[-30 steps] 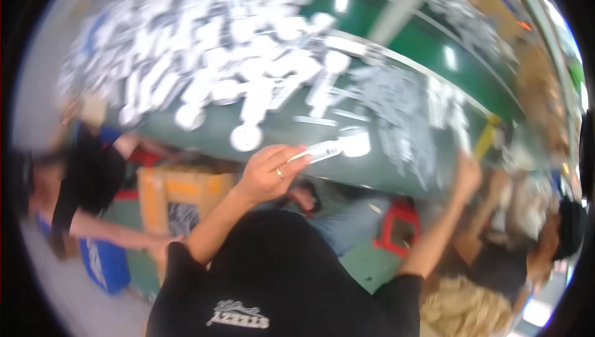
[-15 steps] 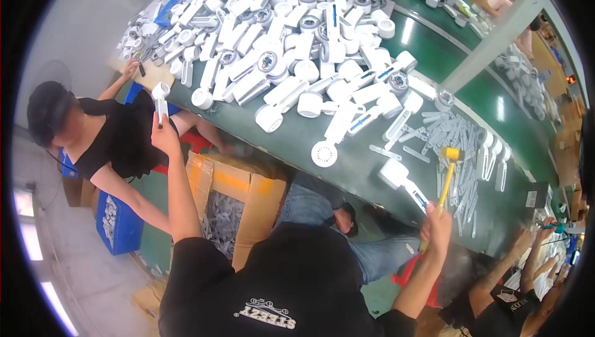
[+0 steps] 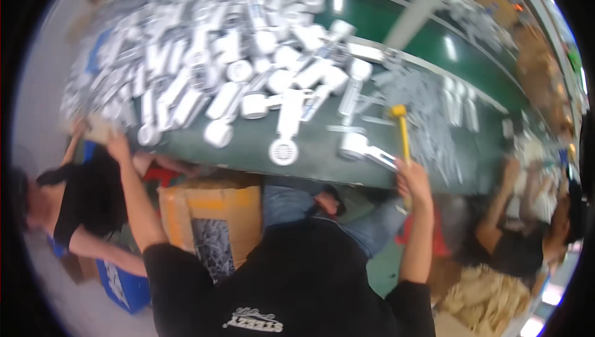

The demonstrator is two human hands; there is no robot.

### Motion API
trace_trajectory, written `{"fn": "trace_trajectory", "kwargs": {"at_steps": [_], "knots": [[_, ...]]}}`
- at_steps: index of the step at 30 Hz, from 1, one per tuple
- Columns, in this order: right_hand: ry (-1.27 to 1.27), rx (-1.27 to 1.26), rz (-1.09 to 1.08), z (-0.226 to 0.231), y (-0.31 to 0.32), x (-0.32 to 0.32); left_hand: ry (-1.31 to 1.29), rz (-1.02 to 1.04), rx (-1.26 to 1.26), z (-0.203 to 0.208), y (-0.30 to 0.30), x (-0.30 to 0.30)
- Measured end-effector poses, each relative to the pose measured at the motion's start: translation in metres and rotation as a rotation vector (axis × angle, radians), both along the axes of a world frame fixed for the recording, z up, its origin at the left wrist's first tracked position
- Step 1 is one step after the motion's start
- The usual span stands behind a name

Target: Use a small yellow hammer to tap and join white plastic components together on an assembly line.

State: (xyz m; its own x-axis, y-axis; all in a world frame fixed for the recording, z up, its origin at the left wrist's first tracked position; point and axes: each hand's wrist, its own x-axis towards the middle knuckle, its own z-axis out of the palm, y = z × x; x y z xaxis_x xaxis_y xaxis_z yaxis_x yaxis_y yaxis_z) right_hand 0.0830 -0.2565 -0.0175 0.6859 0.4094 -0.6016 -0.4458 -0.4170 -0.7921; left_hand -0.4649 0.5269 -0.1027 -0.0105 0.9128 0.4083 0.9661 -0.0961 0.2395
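Note:
My right hand [image 3: 414,182] is closed around the handle of a yellow mallet [image 3: 403,132], its head pointing up and away. Beside that hand, a white round-headed unit [image 3: 355,145] lies at the table's near edge, its slim handle reaching toward my fingers; whether they touch it I cannot tell. My left hand [image 3: 118,146] is stretched far left to a beige board [image 3: 98,128] at the table's end. Blur hides its fingers and anything in them. Another white unit with a slotted round face [image 3: 284,151] lies near the middle of the edge.
Many white round-headed units [image 3: 238,70] are heaped across the green table [image 3: 248,169]. Grey flat strips [image 3: 427,126] pile up on the right. A cardboard box [image 3: 242,197] of grey pieces stands below the edge. One co-worker [image 3: 90,194] sits left; others work at right.
My left hand has moved to the board at the table's end; the white unit it held up no longer shows. The view has shifted and blurred. My right hand keeps the mallet.

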Motion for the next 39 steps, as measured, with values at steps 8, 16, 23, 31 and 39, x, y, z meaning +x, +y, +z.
{"fn": "trace_trajectory", "kwargs": {"at_steps": [8,16,23,31,39], "knots": [[0.051,0.119,0.01,0.025,0.011,-0.014,-0.432,-0.976,-0.145,0.17,-0.361,0.289],[-0.072,0.375,-0.237,0.009,-0.001,-0.026,-0.118,-1.524,0.035,0.137,-0.472,0.489],[-0.073,0.466,-0.266,-0.002,-0.003,-0.029,0.213,-1.42,0.194,0.115,-0.495,0.529],[-0.075,0.516,-0.249,0.003,-0.007,-0.031,-0.33,-1.429,0.042,0.129,-0.484,0.52],[-0.131,0.577,-0.257,0.045,0.015,-0.081,-1.248,-1.019,-1.43,0.16,-0.578,0.421]]}}
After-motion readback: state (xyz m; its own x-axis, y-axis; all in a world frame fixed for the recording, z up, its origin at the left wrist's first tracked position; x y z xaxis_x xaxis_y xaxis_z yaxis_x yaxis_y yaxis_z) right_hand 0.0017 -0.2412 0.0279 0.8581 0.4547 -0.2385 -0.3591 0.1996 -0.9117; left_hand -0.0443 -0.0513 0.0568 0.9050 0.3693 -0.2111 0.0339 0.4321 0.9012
